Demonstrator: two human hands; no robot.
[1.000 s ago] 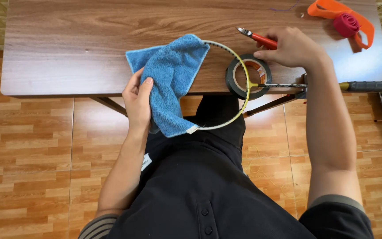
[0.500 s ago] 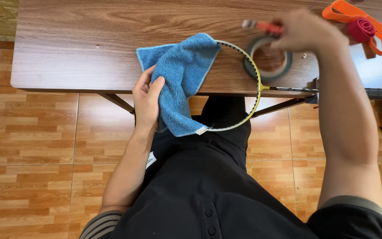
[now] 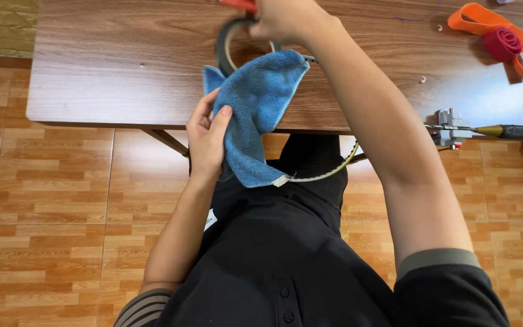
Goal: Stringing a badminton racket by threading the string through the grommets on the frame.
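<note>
Gripping a blue cloth [image 3: 250,115], the left hand [image 3: 207,136] has its thumb pressed on the cloth's near face and its fingers curled behind, closed on the fabric. The cloth drapes over the rim of a racket frame [image 3: 328,172], a yellow-and-white hoop whose near arc shows below the tabletop's [image 3: 122,72] front edge, over the person's lap; the far side of the hoop is hidden under the cloth and behind the right forearm. The cloth's upper part lies on the tabletop, its lower part hangs past the edge in front of the black shirt.

The right hand [image 3: 282,18] reaches across to the far side of the tabletop, just beyond the cloth, and is closed on a dark roll of tape [image 3: 228,42], which is blurred and stands tilted against the cloth's top edge. A red tool handle [image 3: 237,5] shows at the same hand; whether the fingers hold it too cannot be told.

At the right edge of the tabletop a small metal clamp [image 3: 451,121] sits on the racket shaft [image 3: 516,131], whose dark grip runs out of view to the right. Well apart, in the far right corner, lie an orange strap [image 3: 479,18] and a dark red roll [image 3: 502,42] touching it. The floor [image 3: 49,200] below is of orange-brown tiles.
</note>
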